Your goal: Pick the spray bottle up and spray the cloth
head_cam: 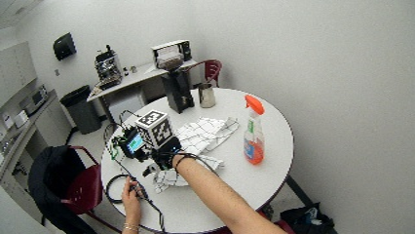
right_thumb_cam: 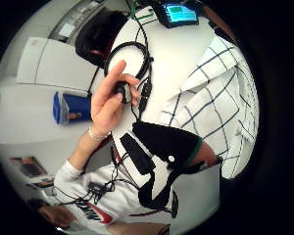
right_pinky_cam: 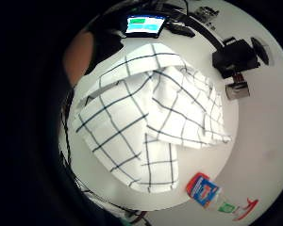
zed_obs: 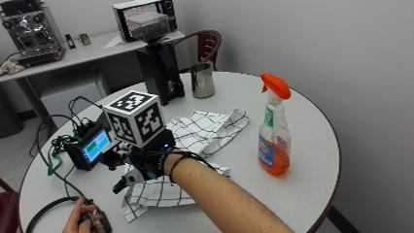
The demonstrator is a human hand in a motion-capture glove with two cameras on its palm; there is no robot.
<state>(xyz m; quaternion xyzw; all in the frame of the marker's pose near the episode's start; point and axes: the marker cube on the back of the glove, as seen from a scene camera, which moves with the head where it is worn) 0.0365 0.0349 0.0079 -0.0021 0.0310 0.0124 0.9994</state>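
Hovering R hand [zed_obs: 146, 167] over cloth [zed_obs: 194, 141], spray bottle [zed_obs: 274, 131] upright nearby

You have a round white table [zed_obs: 310, 184]. At its centre lies a crumpled white black-checked cloth [zed_obs: 200, 128]; an orange-capped spray bottle [zed_obs: 274, 133] stands at three o'clock, a steel jug [zed_obs: 203, 80] at twelve.

Spray bottle [zed_obs: 274, 131] upright on table (orange liquid, orange trigger), white black-checked cloth [zed_obs: 194, 138] lying crumpled beside it
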